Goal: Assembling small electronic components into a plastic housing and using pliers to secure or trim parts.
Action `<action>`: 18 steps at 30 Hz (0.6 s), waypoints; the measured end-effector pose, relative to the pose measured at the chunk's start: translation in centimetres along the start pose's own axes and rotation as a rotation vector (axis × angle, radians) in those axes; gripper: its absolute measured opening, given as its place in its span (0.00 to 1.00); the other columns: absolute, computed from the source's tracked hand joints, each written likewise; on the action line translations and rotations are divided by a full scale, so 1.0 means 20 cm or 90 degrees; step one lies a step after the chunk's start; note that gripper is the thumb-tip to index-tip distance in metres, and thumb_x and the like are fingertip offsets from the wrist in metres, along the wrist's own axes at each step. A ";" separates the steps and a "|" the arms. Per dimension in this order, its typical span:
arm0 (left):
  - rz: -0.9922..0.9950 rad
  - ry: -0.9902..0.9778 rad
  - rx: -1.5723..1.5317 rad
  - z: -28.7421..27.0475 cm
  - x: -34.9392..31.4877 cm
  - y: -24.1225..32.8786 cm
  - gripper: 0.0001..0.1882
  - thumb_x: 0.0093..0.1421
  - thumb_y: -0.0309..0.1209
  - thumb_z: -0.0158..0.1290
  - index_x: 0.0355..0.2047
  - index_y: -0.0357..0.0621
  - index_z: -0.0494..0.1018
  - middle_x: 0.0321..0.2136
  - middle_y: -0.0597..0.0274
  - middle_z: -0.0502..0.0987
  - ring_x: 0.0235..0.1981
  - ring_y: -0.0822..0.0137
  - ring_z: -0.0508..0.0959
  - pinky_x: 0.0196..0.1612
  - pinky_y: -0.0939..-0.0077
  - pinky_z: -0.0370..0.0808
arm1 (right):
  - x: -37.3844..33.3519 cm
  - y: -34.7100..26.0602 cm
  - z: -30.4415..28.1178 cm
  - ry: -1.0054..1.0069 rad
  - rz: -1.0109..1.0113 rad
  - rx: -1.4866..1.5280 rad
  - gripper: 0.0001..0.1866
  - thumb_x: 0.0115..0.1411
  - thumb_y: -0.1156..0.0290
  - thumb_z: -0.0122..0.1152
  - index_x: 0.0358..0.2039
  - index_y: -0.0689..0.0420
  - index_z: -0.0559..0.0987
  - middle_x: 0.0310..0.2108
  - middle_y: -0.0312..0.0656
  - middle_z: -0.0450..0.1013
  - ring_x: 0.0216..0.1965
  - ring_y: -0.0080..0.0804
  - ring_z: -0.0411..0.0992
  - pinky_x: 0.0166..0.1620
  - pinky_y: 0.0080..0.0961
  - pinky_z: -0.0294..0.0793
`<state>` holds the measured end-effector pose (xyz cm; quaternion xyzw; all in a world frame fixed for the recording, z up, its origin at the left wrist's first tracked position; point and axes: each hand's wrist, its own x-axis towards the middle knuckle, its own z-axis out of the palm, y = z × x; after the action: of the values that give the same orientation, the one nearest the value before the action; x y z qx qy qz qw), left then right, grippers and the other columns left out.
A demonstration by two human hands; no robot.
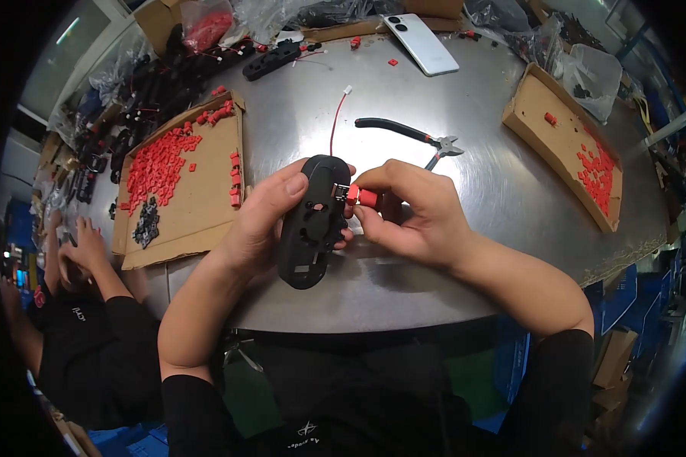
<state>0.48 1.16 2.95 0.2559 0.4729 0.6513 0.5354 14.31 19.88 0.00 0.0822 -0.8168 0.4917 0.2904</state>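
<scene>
My left hand (265, 209) is wrapped round a long black plastic housing (301, 247) with rounded ends and several holes. A thin red wire (334, 126) with a white plug rises from its far end. The fingers of my right hand (415, 209) pinch a small red plastic part (367, 198) against the housing's right side. Beside that red part, a small dark piece with light edges (341, 192) shows at the housing; I cannot tell how they join. A pair of cutting pliers (408, 131) with dark handles lies beyond my right hand.
At left, a cardboard tray (209, 194) holds many small red pieces and a dark pile. Another cardboard tray (549, 145) with red pieces stands at right. A white phone (423, 47) lies at the back, near another black housing (272, 61). A co-worker's hand (88, 245) is at far left.
</scene>
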 end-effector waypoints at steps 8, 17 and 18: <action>0.066 0.092 0.017 0.00 0.01 -0.02 0.34 0.75 0.55 0.38 0.65 0.38 0.65 0.42 0.58 0.79 0.36 0.70 0.81 0.42 0.71 0.82 | -0.01 -0.03 0.03 -0.048 -0.164 -0.097 0.16 0.50 0.77 0.71 0.41 0.57 0.82 0.26 0.37 0.73 0.20 0.31 0.72 0.24 0.26 0.70; 0.159 0.199 0.190 0.08 0.03 -0.08 0.28 0.77 0.48 0.38 0.70 0.48 0.56 0.38 0.60 0.77 0.38 0.75 0.76 0.43 0.80 0.75 | -0.03 -0.05 0.05 -0.137 -0.153 -0.173 0.13 0.50 0.74 0.72 0.36 0.55 0.79 0.25 0.37 0.70 0.21 0.36 0.73 0.24 0.33 0.71; 0.156 0.212 0.185 0.09 0.03 -0.08 0.27 0.77 0.47 0.38 0.71 0.49 0.55 0.38 0.60 0.76 0.37 0.75 0.75 0.42 0.80 0.74 | -0.03 -0.04 0.05 -0.138 -0.147 -0.173 0.12 0.50 0.74 0.72 0.35 0.55 0.79 0.25 0.37 0.70 0.21 0.36 0.73 0.24 0.33 0.71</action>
<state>2.55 2.27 2.18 0.2751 0.6085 0.6698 0.3246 14.64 18.53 -0.08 0.1875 -0.8873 0.3288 0.2636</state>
